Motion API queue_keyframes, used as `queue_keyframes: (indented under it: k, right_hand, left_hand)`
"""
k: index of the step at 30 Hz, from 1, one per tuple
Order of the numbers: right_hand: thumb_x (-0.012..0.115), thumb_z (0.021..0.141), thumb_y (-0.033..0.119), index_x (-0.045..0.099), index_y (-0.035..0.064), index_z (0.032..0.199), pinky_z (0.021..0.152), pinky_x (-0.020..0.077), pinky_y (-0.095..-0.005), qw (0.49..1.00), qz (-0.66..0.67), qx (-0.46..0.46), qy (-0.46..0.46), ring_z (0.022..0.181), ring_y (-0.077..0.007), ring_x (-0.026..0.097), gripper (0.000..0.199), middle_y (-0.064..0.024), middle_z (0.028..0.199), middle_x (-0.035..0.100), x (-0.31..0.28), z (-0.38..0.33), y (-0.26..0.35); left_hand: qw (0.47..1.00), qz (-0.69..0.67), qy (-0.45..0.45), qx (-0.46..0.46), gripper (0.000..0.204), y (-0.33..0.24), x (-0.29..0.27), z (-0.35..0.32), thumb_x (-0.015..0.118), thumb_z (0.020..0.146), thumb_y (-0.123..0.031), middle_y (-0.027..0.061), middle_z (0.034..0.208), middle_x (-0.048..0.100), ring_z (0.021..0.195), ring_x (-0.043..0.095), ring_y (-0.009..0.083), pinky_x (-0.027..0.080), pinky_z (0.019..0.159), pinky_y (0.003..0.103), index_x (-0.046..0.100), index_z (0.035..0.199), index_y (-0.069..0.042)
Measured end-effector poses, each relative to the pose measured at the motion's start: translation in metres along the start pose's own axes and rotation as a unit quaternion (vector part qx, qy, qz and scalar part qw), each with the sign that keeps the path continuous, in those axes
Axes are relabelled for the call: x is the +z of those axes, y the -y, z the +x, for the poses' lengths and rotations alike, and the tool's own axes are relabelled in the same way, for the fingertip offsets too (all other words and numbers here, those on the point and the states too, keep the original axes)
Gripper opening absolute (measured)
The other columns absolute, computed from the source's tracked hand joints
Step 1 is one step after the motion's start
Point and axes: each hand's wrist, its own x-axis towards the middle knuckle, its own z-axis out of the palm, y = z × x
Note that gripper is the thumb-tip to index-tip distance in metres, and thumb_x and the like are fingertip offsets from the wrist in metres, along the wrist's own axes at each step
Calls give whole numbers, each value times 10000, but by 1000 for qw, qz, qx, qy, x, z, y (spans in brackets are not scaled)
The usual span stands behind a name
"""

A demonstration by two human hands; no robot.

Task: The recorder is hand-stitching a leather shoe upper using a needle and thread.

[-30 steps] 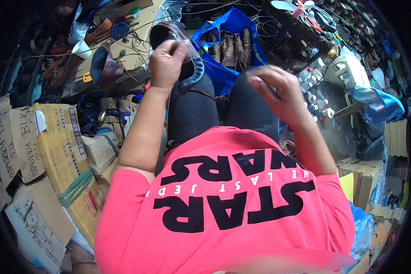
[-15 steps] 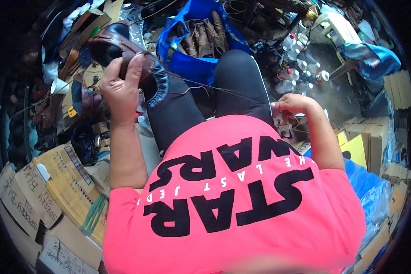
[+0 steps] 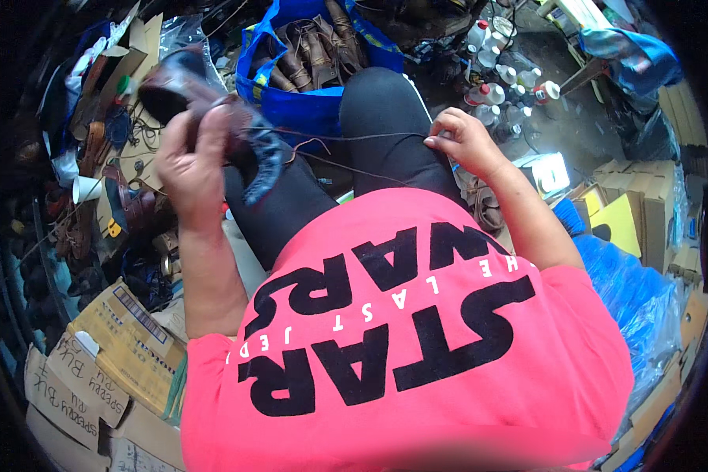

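In my left hand (image 3: 189,169) is a dark brown leather shoe upper (image 3: 182,82), gripped between thumb and fingers above my left thigh and somewhat blurred. Its near end shows a dark blue, puckered edge (image 3: 266,169). A thin brown lace (image 3: 362,139) stretches from the upper across my knees to my right hand (image 3: 462,140). There, thumb and fingertips pinch it beside my right thigh. Another strand of the lace sags lower across my lap, and a short curled brown end (image 3: 311,145) sticks up near the upper.
Beyond my knees stands a blue bag (image 3: 291,106) full of brown shoes. Several plastic bottles (image 3: 488,94) are on the floor at right. A white cup (image 3: 87,189) and another brown shoe upper (image 3: 134,200) are at left. Cardboard boxes (image 3: 126,322) flank me.
My right hand has moved forward and slightly inward, still pinching the lace. The shoe upper has shifted a little in my left hand's grip area, and the whole view has moved slightly.
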Motion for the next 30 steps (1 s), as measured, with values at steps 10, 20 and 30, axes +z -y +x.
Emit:
queue_keyframes:
  k: [10, 20, 30]
  right_hand:
    - [626, 819, 237, 701, 152, 927, 728, 494, -389, 888, -337, 209, -232, 814, -299, 625, 157, -102, 900, 638, -93, -55, -117]
    - [550, 915, 75, 581, 34, 1072, 716, 512, -349, 567, 651, 176, -473, 670, -174, 574, 165, -104, 856, 610, -208, -87, -195]
    - [598, 896, 115, 668, 61, 1023, 721, 435, -227, 975, 196, 86, -53, 823, -78, 583, 154, -10, 950, 641, -59, 16, 16]
  left_hand:
    - [916, 244, 302, 105, 347, 87, 116, 1, 685, 791, -291, 136, 1080, 576, 1060, 492, 336, 408, 917, 415, 629, 1058, -76]
    - [938, 183, 291, -26, 299, 86, 118, -11, 681, 801, -357, 135, 755, 633, 738, 620, 285, 459, 685, 390, 614, 824, -67]
    - [921, 43, 340, -184, 248, 80, 108, -5, 721, 794, -204, 77, 794, 653, 729, 588, 113, 480, 693, 279, 593, 886, -12]
